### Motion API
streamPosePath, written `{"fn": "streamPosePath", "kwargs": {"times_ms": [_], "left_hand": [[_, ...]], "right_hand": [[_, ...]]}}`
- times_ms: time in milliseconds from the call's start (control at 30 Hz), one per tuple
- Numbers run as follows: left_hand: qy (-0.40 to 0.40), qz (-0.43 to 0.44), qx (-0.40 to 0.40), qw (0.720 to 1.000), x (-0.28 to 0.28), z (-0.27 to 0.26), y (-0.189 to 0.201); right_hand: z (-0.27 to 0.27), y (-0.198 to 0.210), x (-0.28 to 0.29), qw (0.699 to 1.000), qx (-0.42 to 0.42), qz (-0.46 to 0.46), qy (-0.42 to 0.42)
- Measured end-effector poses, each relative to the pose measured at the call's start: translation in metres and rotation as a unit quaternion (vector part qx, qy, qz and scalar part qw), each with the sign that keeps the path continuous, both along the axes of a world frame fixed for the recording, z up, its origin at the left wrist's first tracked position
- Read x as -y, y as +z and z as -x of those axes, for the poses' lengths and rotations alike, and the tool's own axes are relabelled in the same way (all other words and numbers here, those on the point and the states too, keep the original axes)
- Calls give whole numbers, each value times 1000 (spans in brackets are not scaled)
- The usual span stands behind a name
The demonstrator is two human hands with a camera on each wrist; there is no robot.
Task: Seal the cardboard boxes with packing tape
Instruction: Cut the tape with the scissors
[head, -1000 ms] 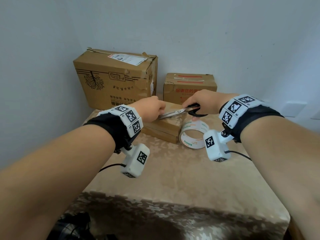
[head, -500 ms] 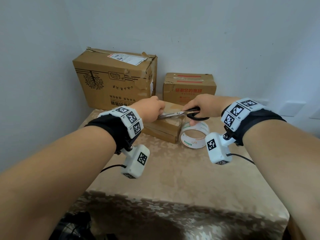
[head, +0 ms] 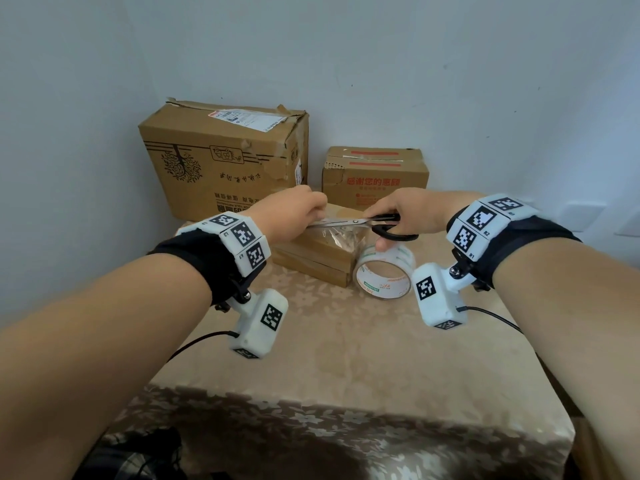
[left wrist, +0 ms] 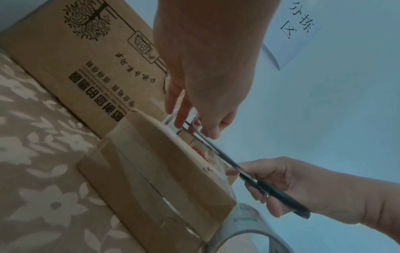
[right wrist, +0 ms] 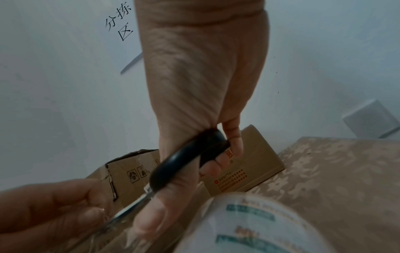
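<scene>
A flat cardboard box [head: 311,258] lies mid-table with a roll of clear packing tape [head: 384,271] standing against its right end. My left hand [head: 317,204] hovers just above the box and pinches the end of a clear tape strip [head: 334,234]; the pinch also shows in the left wrist view [left wrist: 186,119]. My right hand [head: 379,230] grips black-handled scissors [head: 346,222], their blades [left wrist: 216,150] lying across the strip and pointing at my left fingers. The right wrist view shows the scissors' handle loop [right wrist: 188,159] around my fingers, with the roll [right wrist: 259,222] below.
A large brown box [head: 221,161] with a torn top stands at the back left against the wall, and a smaller box [head: 374,178] with red print at the back right. The floral tablecloth [head: 346,358] drops off at the near edge. Camera cables hang under both wrists.
The right hand and scissors have shifted slightly left, toward the left hand, along the tape strip. The left hand has hardly moved.
</scene>
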State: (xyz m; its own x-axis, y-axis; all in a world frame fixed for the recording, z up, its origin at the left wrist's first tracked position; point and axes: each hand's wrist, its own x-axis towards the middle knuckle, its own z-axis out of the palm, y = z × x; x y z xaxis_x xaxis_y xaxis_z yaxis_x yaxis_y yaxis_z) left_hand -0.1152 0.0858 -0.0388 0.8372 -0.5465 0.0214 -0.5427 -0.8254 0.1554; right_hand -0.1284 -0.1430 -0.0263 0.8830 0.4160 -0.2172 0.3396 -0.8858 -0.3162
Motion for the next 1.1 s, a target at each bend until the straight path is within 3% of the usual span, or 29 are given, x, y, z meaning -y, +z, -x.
{"fn": "streamPosePath", "kwargs": {"times_ms": [133, 333, 500, 667, 900, 1100], "left_hand": [[-4, -75, 20, 997, 8, -1, 17], [-11, -89, -8, 996, 21, -4, 31], [-45, -61, 11, 997, 24, -1, 34], [-55, -48, 52, 996, 27, 9, 38], [2, 23, -10, 1000, 20, 27, 40], [32, 98, 51, 993, 11, 50, 47]], "right_hand": [[0, 6, 2, 1000, 3, -9, 6], [0, 19, 0, 1000, 8, 21, 0], [-1, 24, 2, 998, -5, 67, 6], [7, 28, 8, 998, 2, 56, -5], [35, 21, 18, 999, 6, -9, -30], [62, 9, 35, 997, 9, 11, -78]]}}
